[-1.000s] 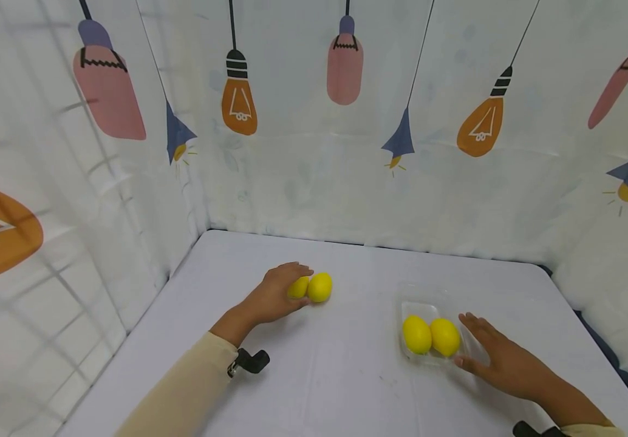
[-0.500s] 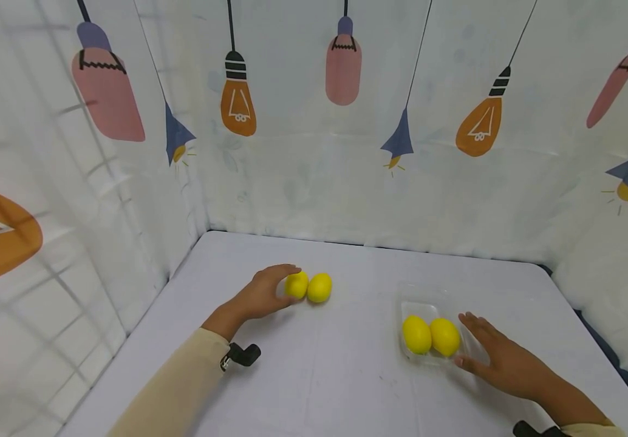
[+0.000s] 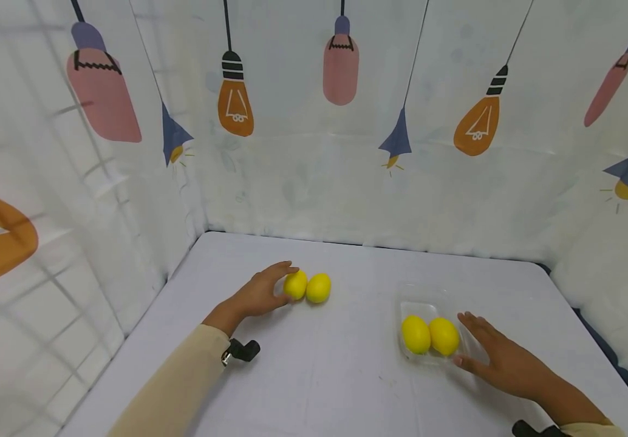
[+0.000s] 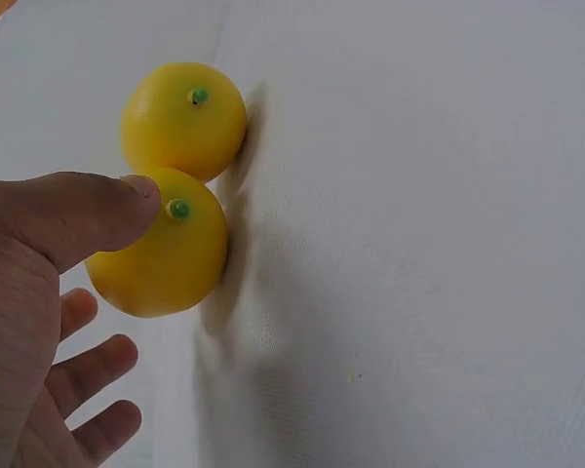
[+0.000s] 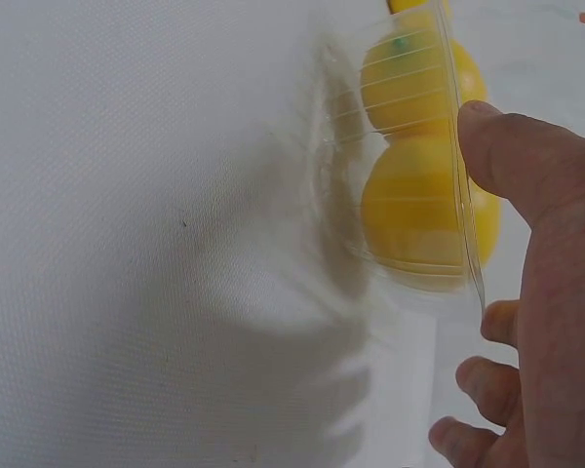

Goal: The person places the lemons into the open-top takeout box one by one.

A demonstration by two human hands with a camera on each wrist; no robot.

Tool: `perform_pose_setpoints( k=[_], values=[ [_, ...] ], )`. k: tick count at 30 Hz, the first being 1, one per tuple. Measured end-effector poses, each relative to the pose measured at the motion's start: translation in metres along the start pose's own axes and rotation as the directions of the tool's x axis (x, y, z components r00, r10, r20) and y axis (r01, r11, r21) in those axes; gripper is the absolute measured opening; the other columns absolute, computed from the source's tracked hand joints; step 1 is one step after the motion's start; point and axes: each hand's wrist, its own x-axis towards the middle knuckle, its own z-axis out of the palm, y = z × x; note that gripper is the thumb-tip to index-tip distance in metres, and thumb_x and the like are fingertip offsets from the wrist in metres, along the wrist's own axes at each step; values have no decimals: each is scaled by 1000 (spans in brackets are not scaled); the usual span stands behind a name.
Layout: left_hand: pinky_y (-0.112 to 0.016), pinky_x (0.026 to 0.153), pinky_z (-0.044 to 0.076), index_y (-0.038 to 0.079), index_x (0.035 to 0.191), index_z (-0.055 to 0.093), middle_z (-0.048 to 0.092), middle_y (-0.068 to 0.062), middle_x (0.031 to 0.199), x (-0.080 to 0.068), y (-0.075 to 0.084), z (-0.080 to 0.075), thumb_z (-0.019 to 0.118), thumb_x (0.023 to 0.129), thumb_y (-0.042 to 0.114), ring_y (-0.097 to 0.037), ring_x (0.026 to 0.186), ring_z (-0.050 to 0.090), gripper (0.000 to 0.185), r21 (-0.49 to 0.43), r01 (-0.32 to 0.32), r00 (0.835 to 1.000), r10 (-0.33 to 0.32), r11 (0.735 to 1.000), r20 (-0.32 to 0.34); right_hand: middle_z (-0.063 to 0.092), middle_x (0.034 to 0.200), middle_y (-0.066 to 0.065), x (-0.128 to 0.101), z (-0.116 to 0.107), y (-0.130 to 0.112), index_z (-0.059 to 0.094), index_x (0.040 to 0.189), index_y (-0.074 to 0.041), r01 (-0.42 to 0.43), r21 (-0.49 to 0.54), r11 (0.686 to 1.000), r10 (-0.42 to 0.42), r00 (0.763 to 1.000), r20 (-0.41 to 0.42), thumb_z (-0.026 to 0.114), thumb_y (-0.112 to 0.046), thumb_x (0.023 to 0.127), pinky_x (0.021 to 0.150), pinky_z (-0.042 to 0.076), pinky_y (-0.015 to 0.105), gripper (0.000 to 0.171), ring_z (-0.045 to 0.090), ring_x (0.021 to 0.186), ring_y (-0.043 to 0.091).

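Two yellow lemons stand side by side on the white table, left of the middle. My left hand (image 3: 262, 294) is curled round the nearer left lemon (image 3: 294, 285), thumb along its near side and a finger over its far side. In the left wrist view that thumb overlaps the lemon (image 4: 166, 263), and several other fingers hang below. The right lemon (image 3: 319, 288) sits just past it. My right hand (image 3: 505, 361) lies with straight fingers at the right side of a clear plastic tray (image 3: 420, 309). Its thumb is at the tray's rim (image 5: 458, 156). Two more lemons (image 3: 430, 337) sit in the tray.
A white-covered table (image 3: 347, 376) spreads between both hands and the camera. Behind and to the left hang white cloth walls (image 3: 314, 182) printed with lamps. Black wrist straps (image 3: 243, 350) show at the beige sleeves.
My left hand has drawn back a little to the left, uncovering more of the left lemon. The right hand and the tray have stayed put.
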Motion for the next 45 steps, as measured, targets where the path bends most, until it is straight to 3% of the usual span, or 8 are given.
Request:
perform_pose_setpoints(
  k=[11,19,26,38,45],
  values=[
    [-60,119,25,18,151,50,38,-8,161,5,-2,2,77,93,26,-32,149,32,65,-11,-16,1000,16,1000,23,29,160,30,0,0,1,29,161,-9,17,3,1000,-17,1000,-9,58,-72,91,93,43,75,98,37,138,57],
    [-50,113,40,14,145,53,48,-5,153,8,-1,4,80,90,22,-29,132,52,61,-53,5,1000,-4,999,19,29,161,28,-1,0,0,31,160,-9,19,17,1000,-19,1000,-18,58,-73,91,95,42,75,98,36,139,55],
    [-49,108,45,19,143,56,56,-1,145,7,-1,5,82,88,27,-26,127,56,61,-65,48,999,-48,997,3,30,161,28,0,1,1,31,160,-8,28,31,999,-27,999,-34,58,-73,91,96,41,76,98,34,140,55],
    [-50,104,47,18,142,58,58,0,141,4,4,-12,84,86,28,-28,124,57,62,-91,61,998,-64,994,-28,31,160,28,0,-1,0,31,160,-8,31,24,999,-30,999,-33,59,-72,90,95,42,75,98,35,140,54],
    [-50,104,48,17,142,58,56,0,144,8,20,-19,84,86,27,-31,126,56,63,-126,10,998,-17,992,-52,31,160,28,-1,-2,-2,31,160,-8,28,28,999,-27,999,-18,59,-72,91,96,41,75,98,34,140,55]
  ],
)
